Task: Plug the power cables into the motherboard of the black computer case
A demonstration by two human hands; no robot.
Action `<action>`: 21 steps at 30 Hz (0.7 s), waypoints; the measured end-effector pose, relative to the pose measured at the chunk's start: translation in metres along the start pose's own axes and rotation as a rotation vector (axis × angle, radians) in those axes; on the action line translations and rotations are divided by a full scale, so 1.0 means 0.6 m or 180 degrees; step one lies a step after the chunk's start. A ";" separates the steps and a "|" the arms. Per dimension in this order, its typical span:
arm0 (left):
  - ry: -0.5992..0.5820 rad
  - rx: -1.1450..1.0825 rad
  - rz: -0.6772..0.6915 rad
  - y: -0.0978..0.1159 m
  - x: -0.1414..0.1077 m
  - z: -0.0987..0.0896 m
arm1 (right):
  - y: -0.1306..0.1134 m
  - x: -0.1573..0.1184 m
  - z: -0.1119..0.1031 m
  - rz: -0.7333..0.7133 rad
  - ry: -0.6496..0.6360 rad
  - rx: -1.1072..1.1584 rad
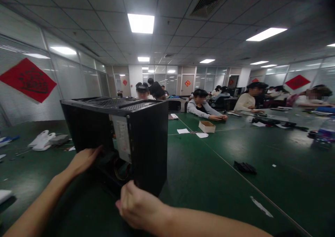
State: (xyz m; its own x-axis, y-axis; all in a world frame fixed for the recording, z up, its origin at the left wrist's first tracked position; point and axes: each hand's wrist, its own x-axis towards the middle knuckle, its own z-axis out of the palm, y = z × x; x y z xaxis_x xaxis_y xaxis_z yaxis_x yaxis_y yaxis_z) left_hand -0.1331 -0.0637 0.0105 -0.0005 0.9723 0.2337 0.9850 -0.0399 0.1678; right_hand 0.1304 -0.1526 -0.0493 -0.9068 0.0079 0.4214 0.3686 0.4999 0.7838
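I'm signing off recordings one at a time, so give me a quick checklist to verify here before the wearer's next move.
1. Right hand at the case: ok, fingers curled at the lower near corner of the black computer case.
2. Left hand gripping the case: cannot tell, fingertips are lost against its dark side.
3. Inside visible: ok, a labelled metal unit and wires show through the open side.
4. Wires free of the right hand: cannot tell, their lower ends are hidden.
5. Other people's hands away: ok, the grey-sleeved co-worker's hands are across the table.
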 end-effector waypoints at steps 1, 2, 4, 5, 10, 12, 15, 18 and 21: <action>-0.0077 0.0111 0.0085 -0.003 -0.001 0.008 | 0.010 -0.020 0.006 0.0144 0.0039 -0.0036; -0.0142 0.0253 0.0189 -0.003 -0.003 0.016 | 0.022 -0.040 0.012 0.0267 0.0053 -0.0038; -0.0206 0.0465 0.0372 0.009 -0.011 0.029 | 0.052 -0.083 0.026 0.0523 -0.0048 -0.0020; -0.0203 0.0480 0.0435 0.020 -0.016 0.035 | 0.069 -0.104 0.034 0.0641 -0.0135 0.0006; -0.0013 0.0283 0.0630 0.091 -0.038 0.052 | 0.145 -0.190 0.071 0.1054 -0.0255 0.0100; -0.0030 0.0314 0.0621 0.106 -0.043 0.054 | 0.156 -0.205 0.079 0.1034 -0.0157 0.0167; -0.0036 0.0410 0.0526 0.107 -0.051 0.053 | 0.149 -0.209 0.083 0.1014 -0.0127 0.0220; -0.0021 0.0485 0.0538 0.096 -0.061 0.053 | 0.133 -0.204 0.081 0.1058 -0.0134 0.0188; -0.0031 0.0511 0.0550 0.092 -0.069 0.052 | 0.130 -0.204 0.079 0.1083 -0.0090 0.0166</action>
State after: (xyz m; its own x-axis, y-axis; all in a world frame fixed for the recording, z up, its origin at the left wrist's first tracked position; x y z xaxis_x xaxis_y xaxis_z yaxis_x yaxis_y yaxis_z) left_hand -0.0735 -0.0991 -0.0196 0.1715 0.9564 0.2362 0.9851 -0.1696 -0.0286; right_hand 0.2607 -0.0737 -0.0614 -0.7394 0.2054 0.6412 0.6405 0.5079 0.5759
